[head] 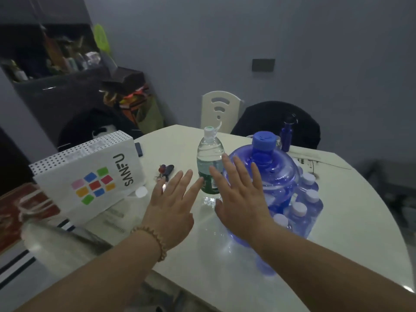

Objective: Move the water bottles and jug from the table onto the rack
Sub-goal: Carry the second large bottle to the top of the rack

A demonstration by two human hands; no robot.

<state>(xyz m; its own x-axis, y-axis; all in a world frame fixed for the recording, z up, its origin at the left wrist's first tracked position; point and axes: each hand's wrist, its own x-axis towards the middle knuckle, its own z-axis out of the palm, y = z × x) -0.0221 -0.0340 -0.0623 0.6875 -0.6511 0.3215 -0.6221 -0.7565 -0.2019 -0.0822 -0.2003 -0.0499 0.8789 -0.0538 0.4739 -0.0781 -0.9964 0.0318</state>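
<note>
A clear water bottle (pixel 209 158) with a white cap and green label stands upright on the white table (pixel 351 221). Right of it stands a big blue jug (pixel 276 174) with a blue cap. Several small blue bottles (pixel 306 206) with white caps cluster at the jug's right side. My left hand (pixel 171 206) hovers with straight fingers just left of the clear bottle. My right hand (pixel 240 194) is spread flat in front of the jug, covering its lower left side. Neither hand holds anything. No rack is clearly in view.
A white paper bag (pixel 90 174) with coloured squares stands at the left of the table, keys (pixel 165 171) beside it. A dark blue flask (pixel 287 134) stands at the back. A white chair (pixel 221 111) and a dark-draped chair (pixel 276 122) stand behind the table.
</note>
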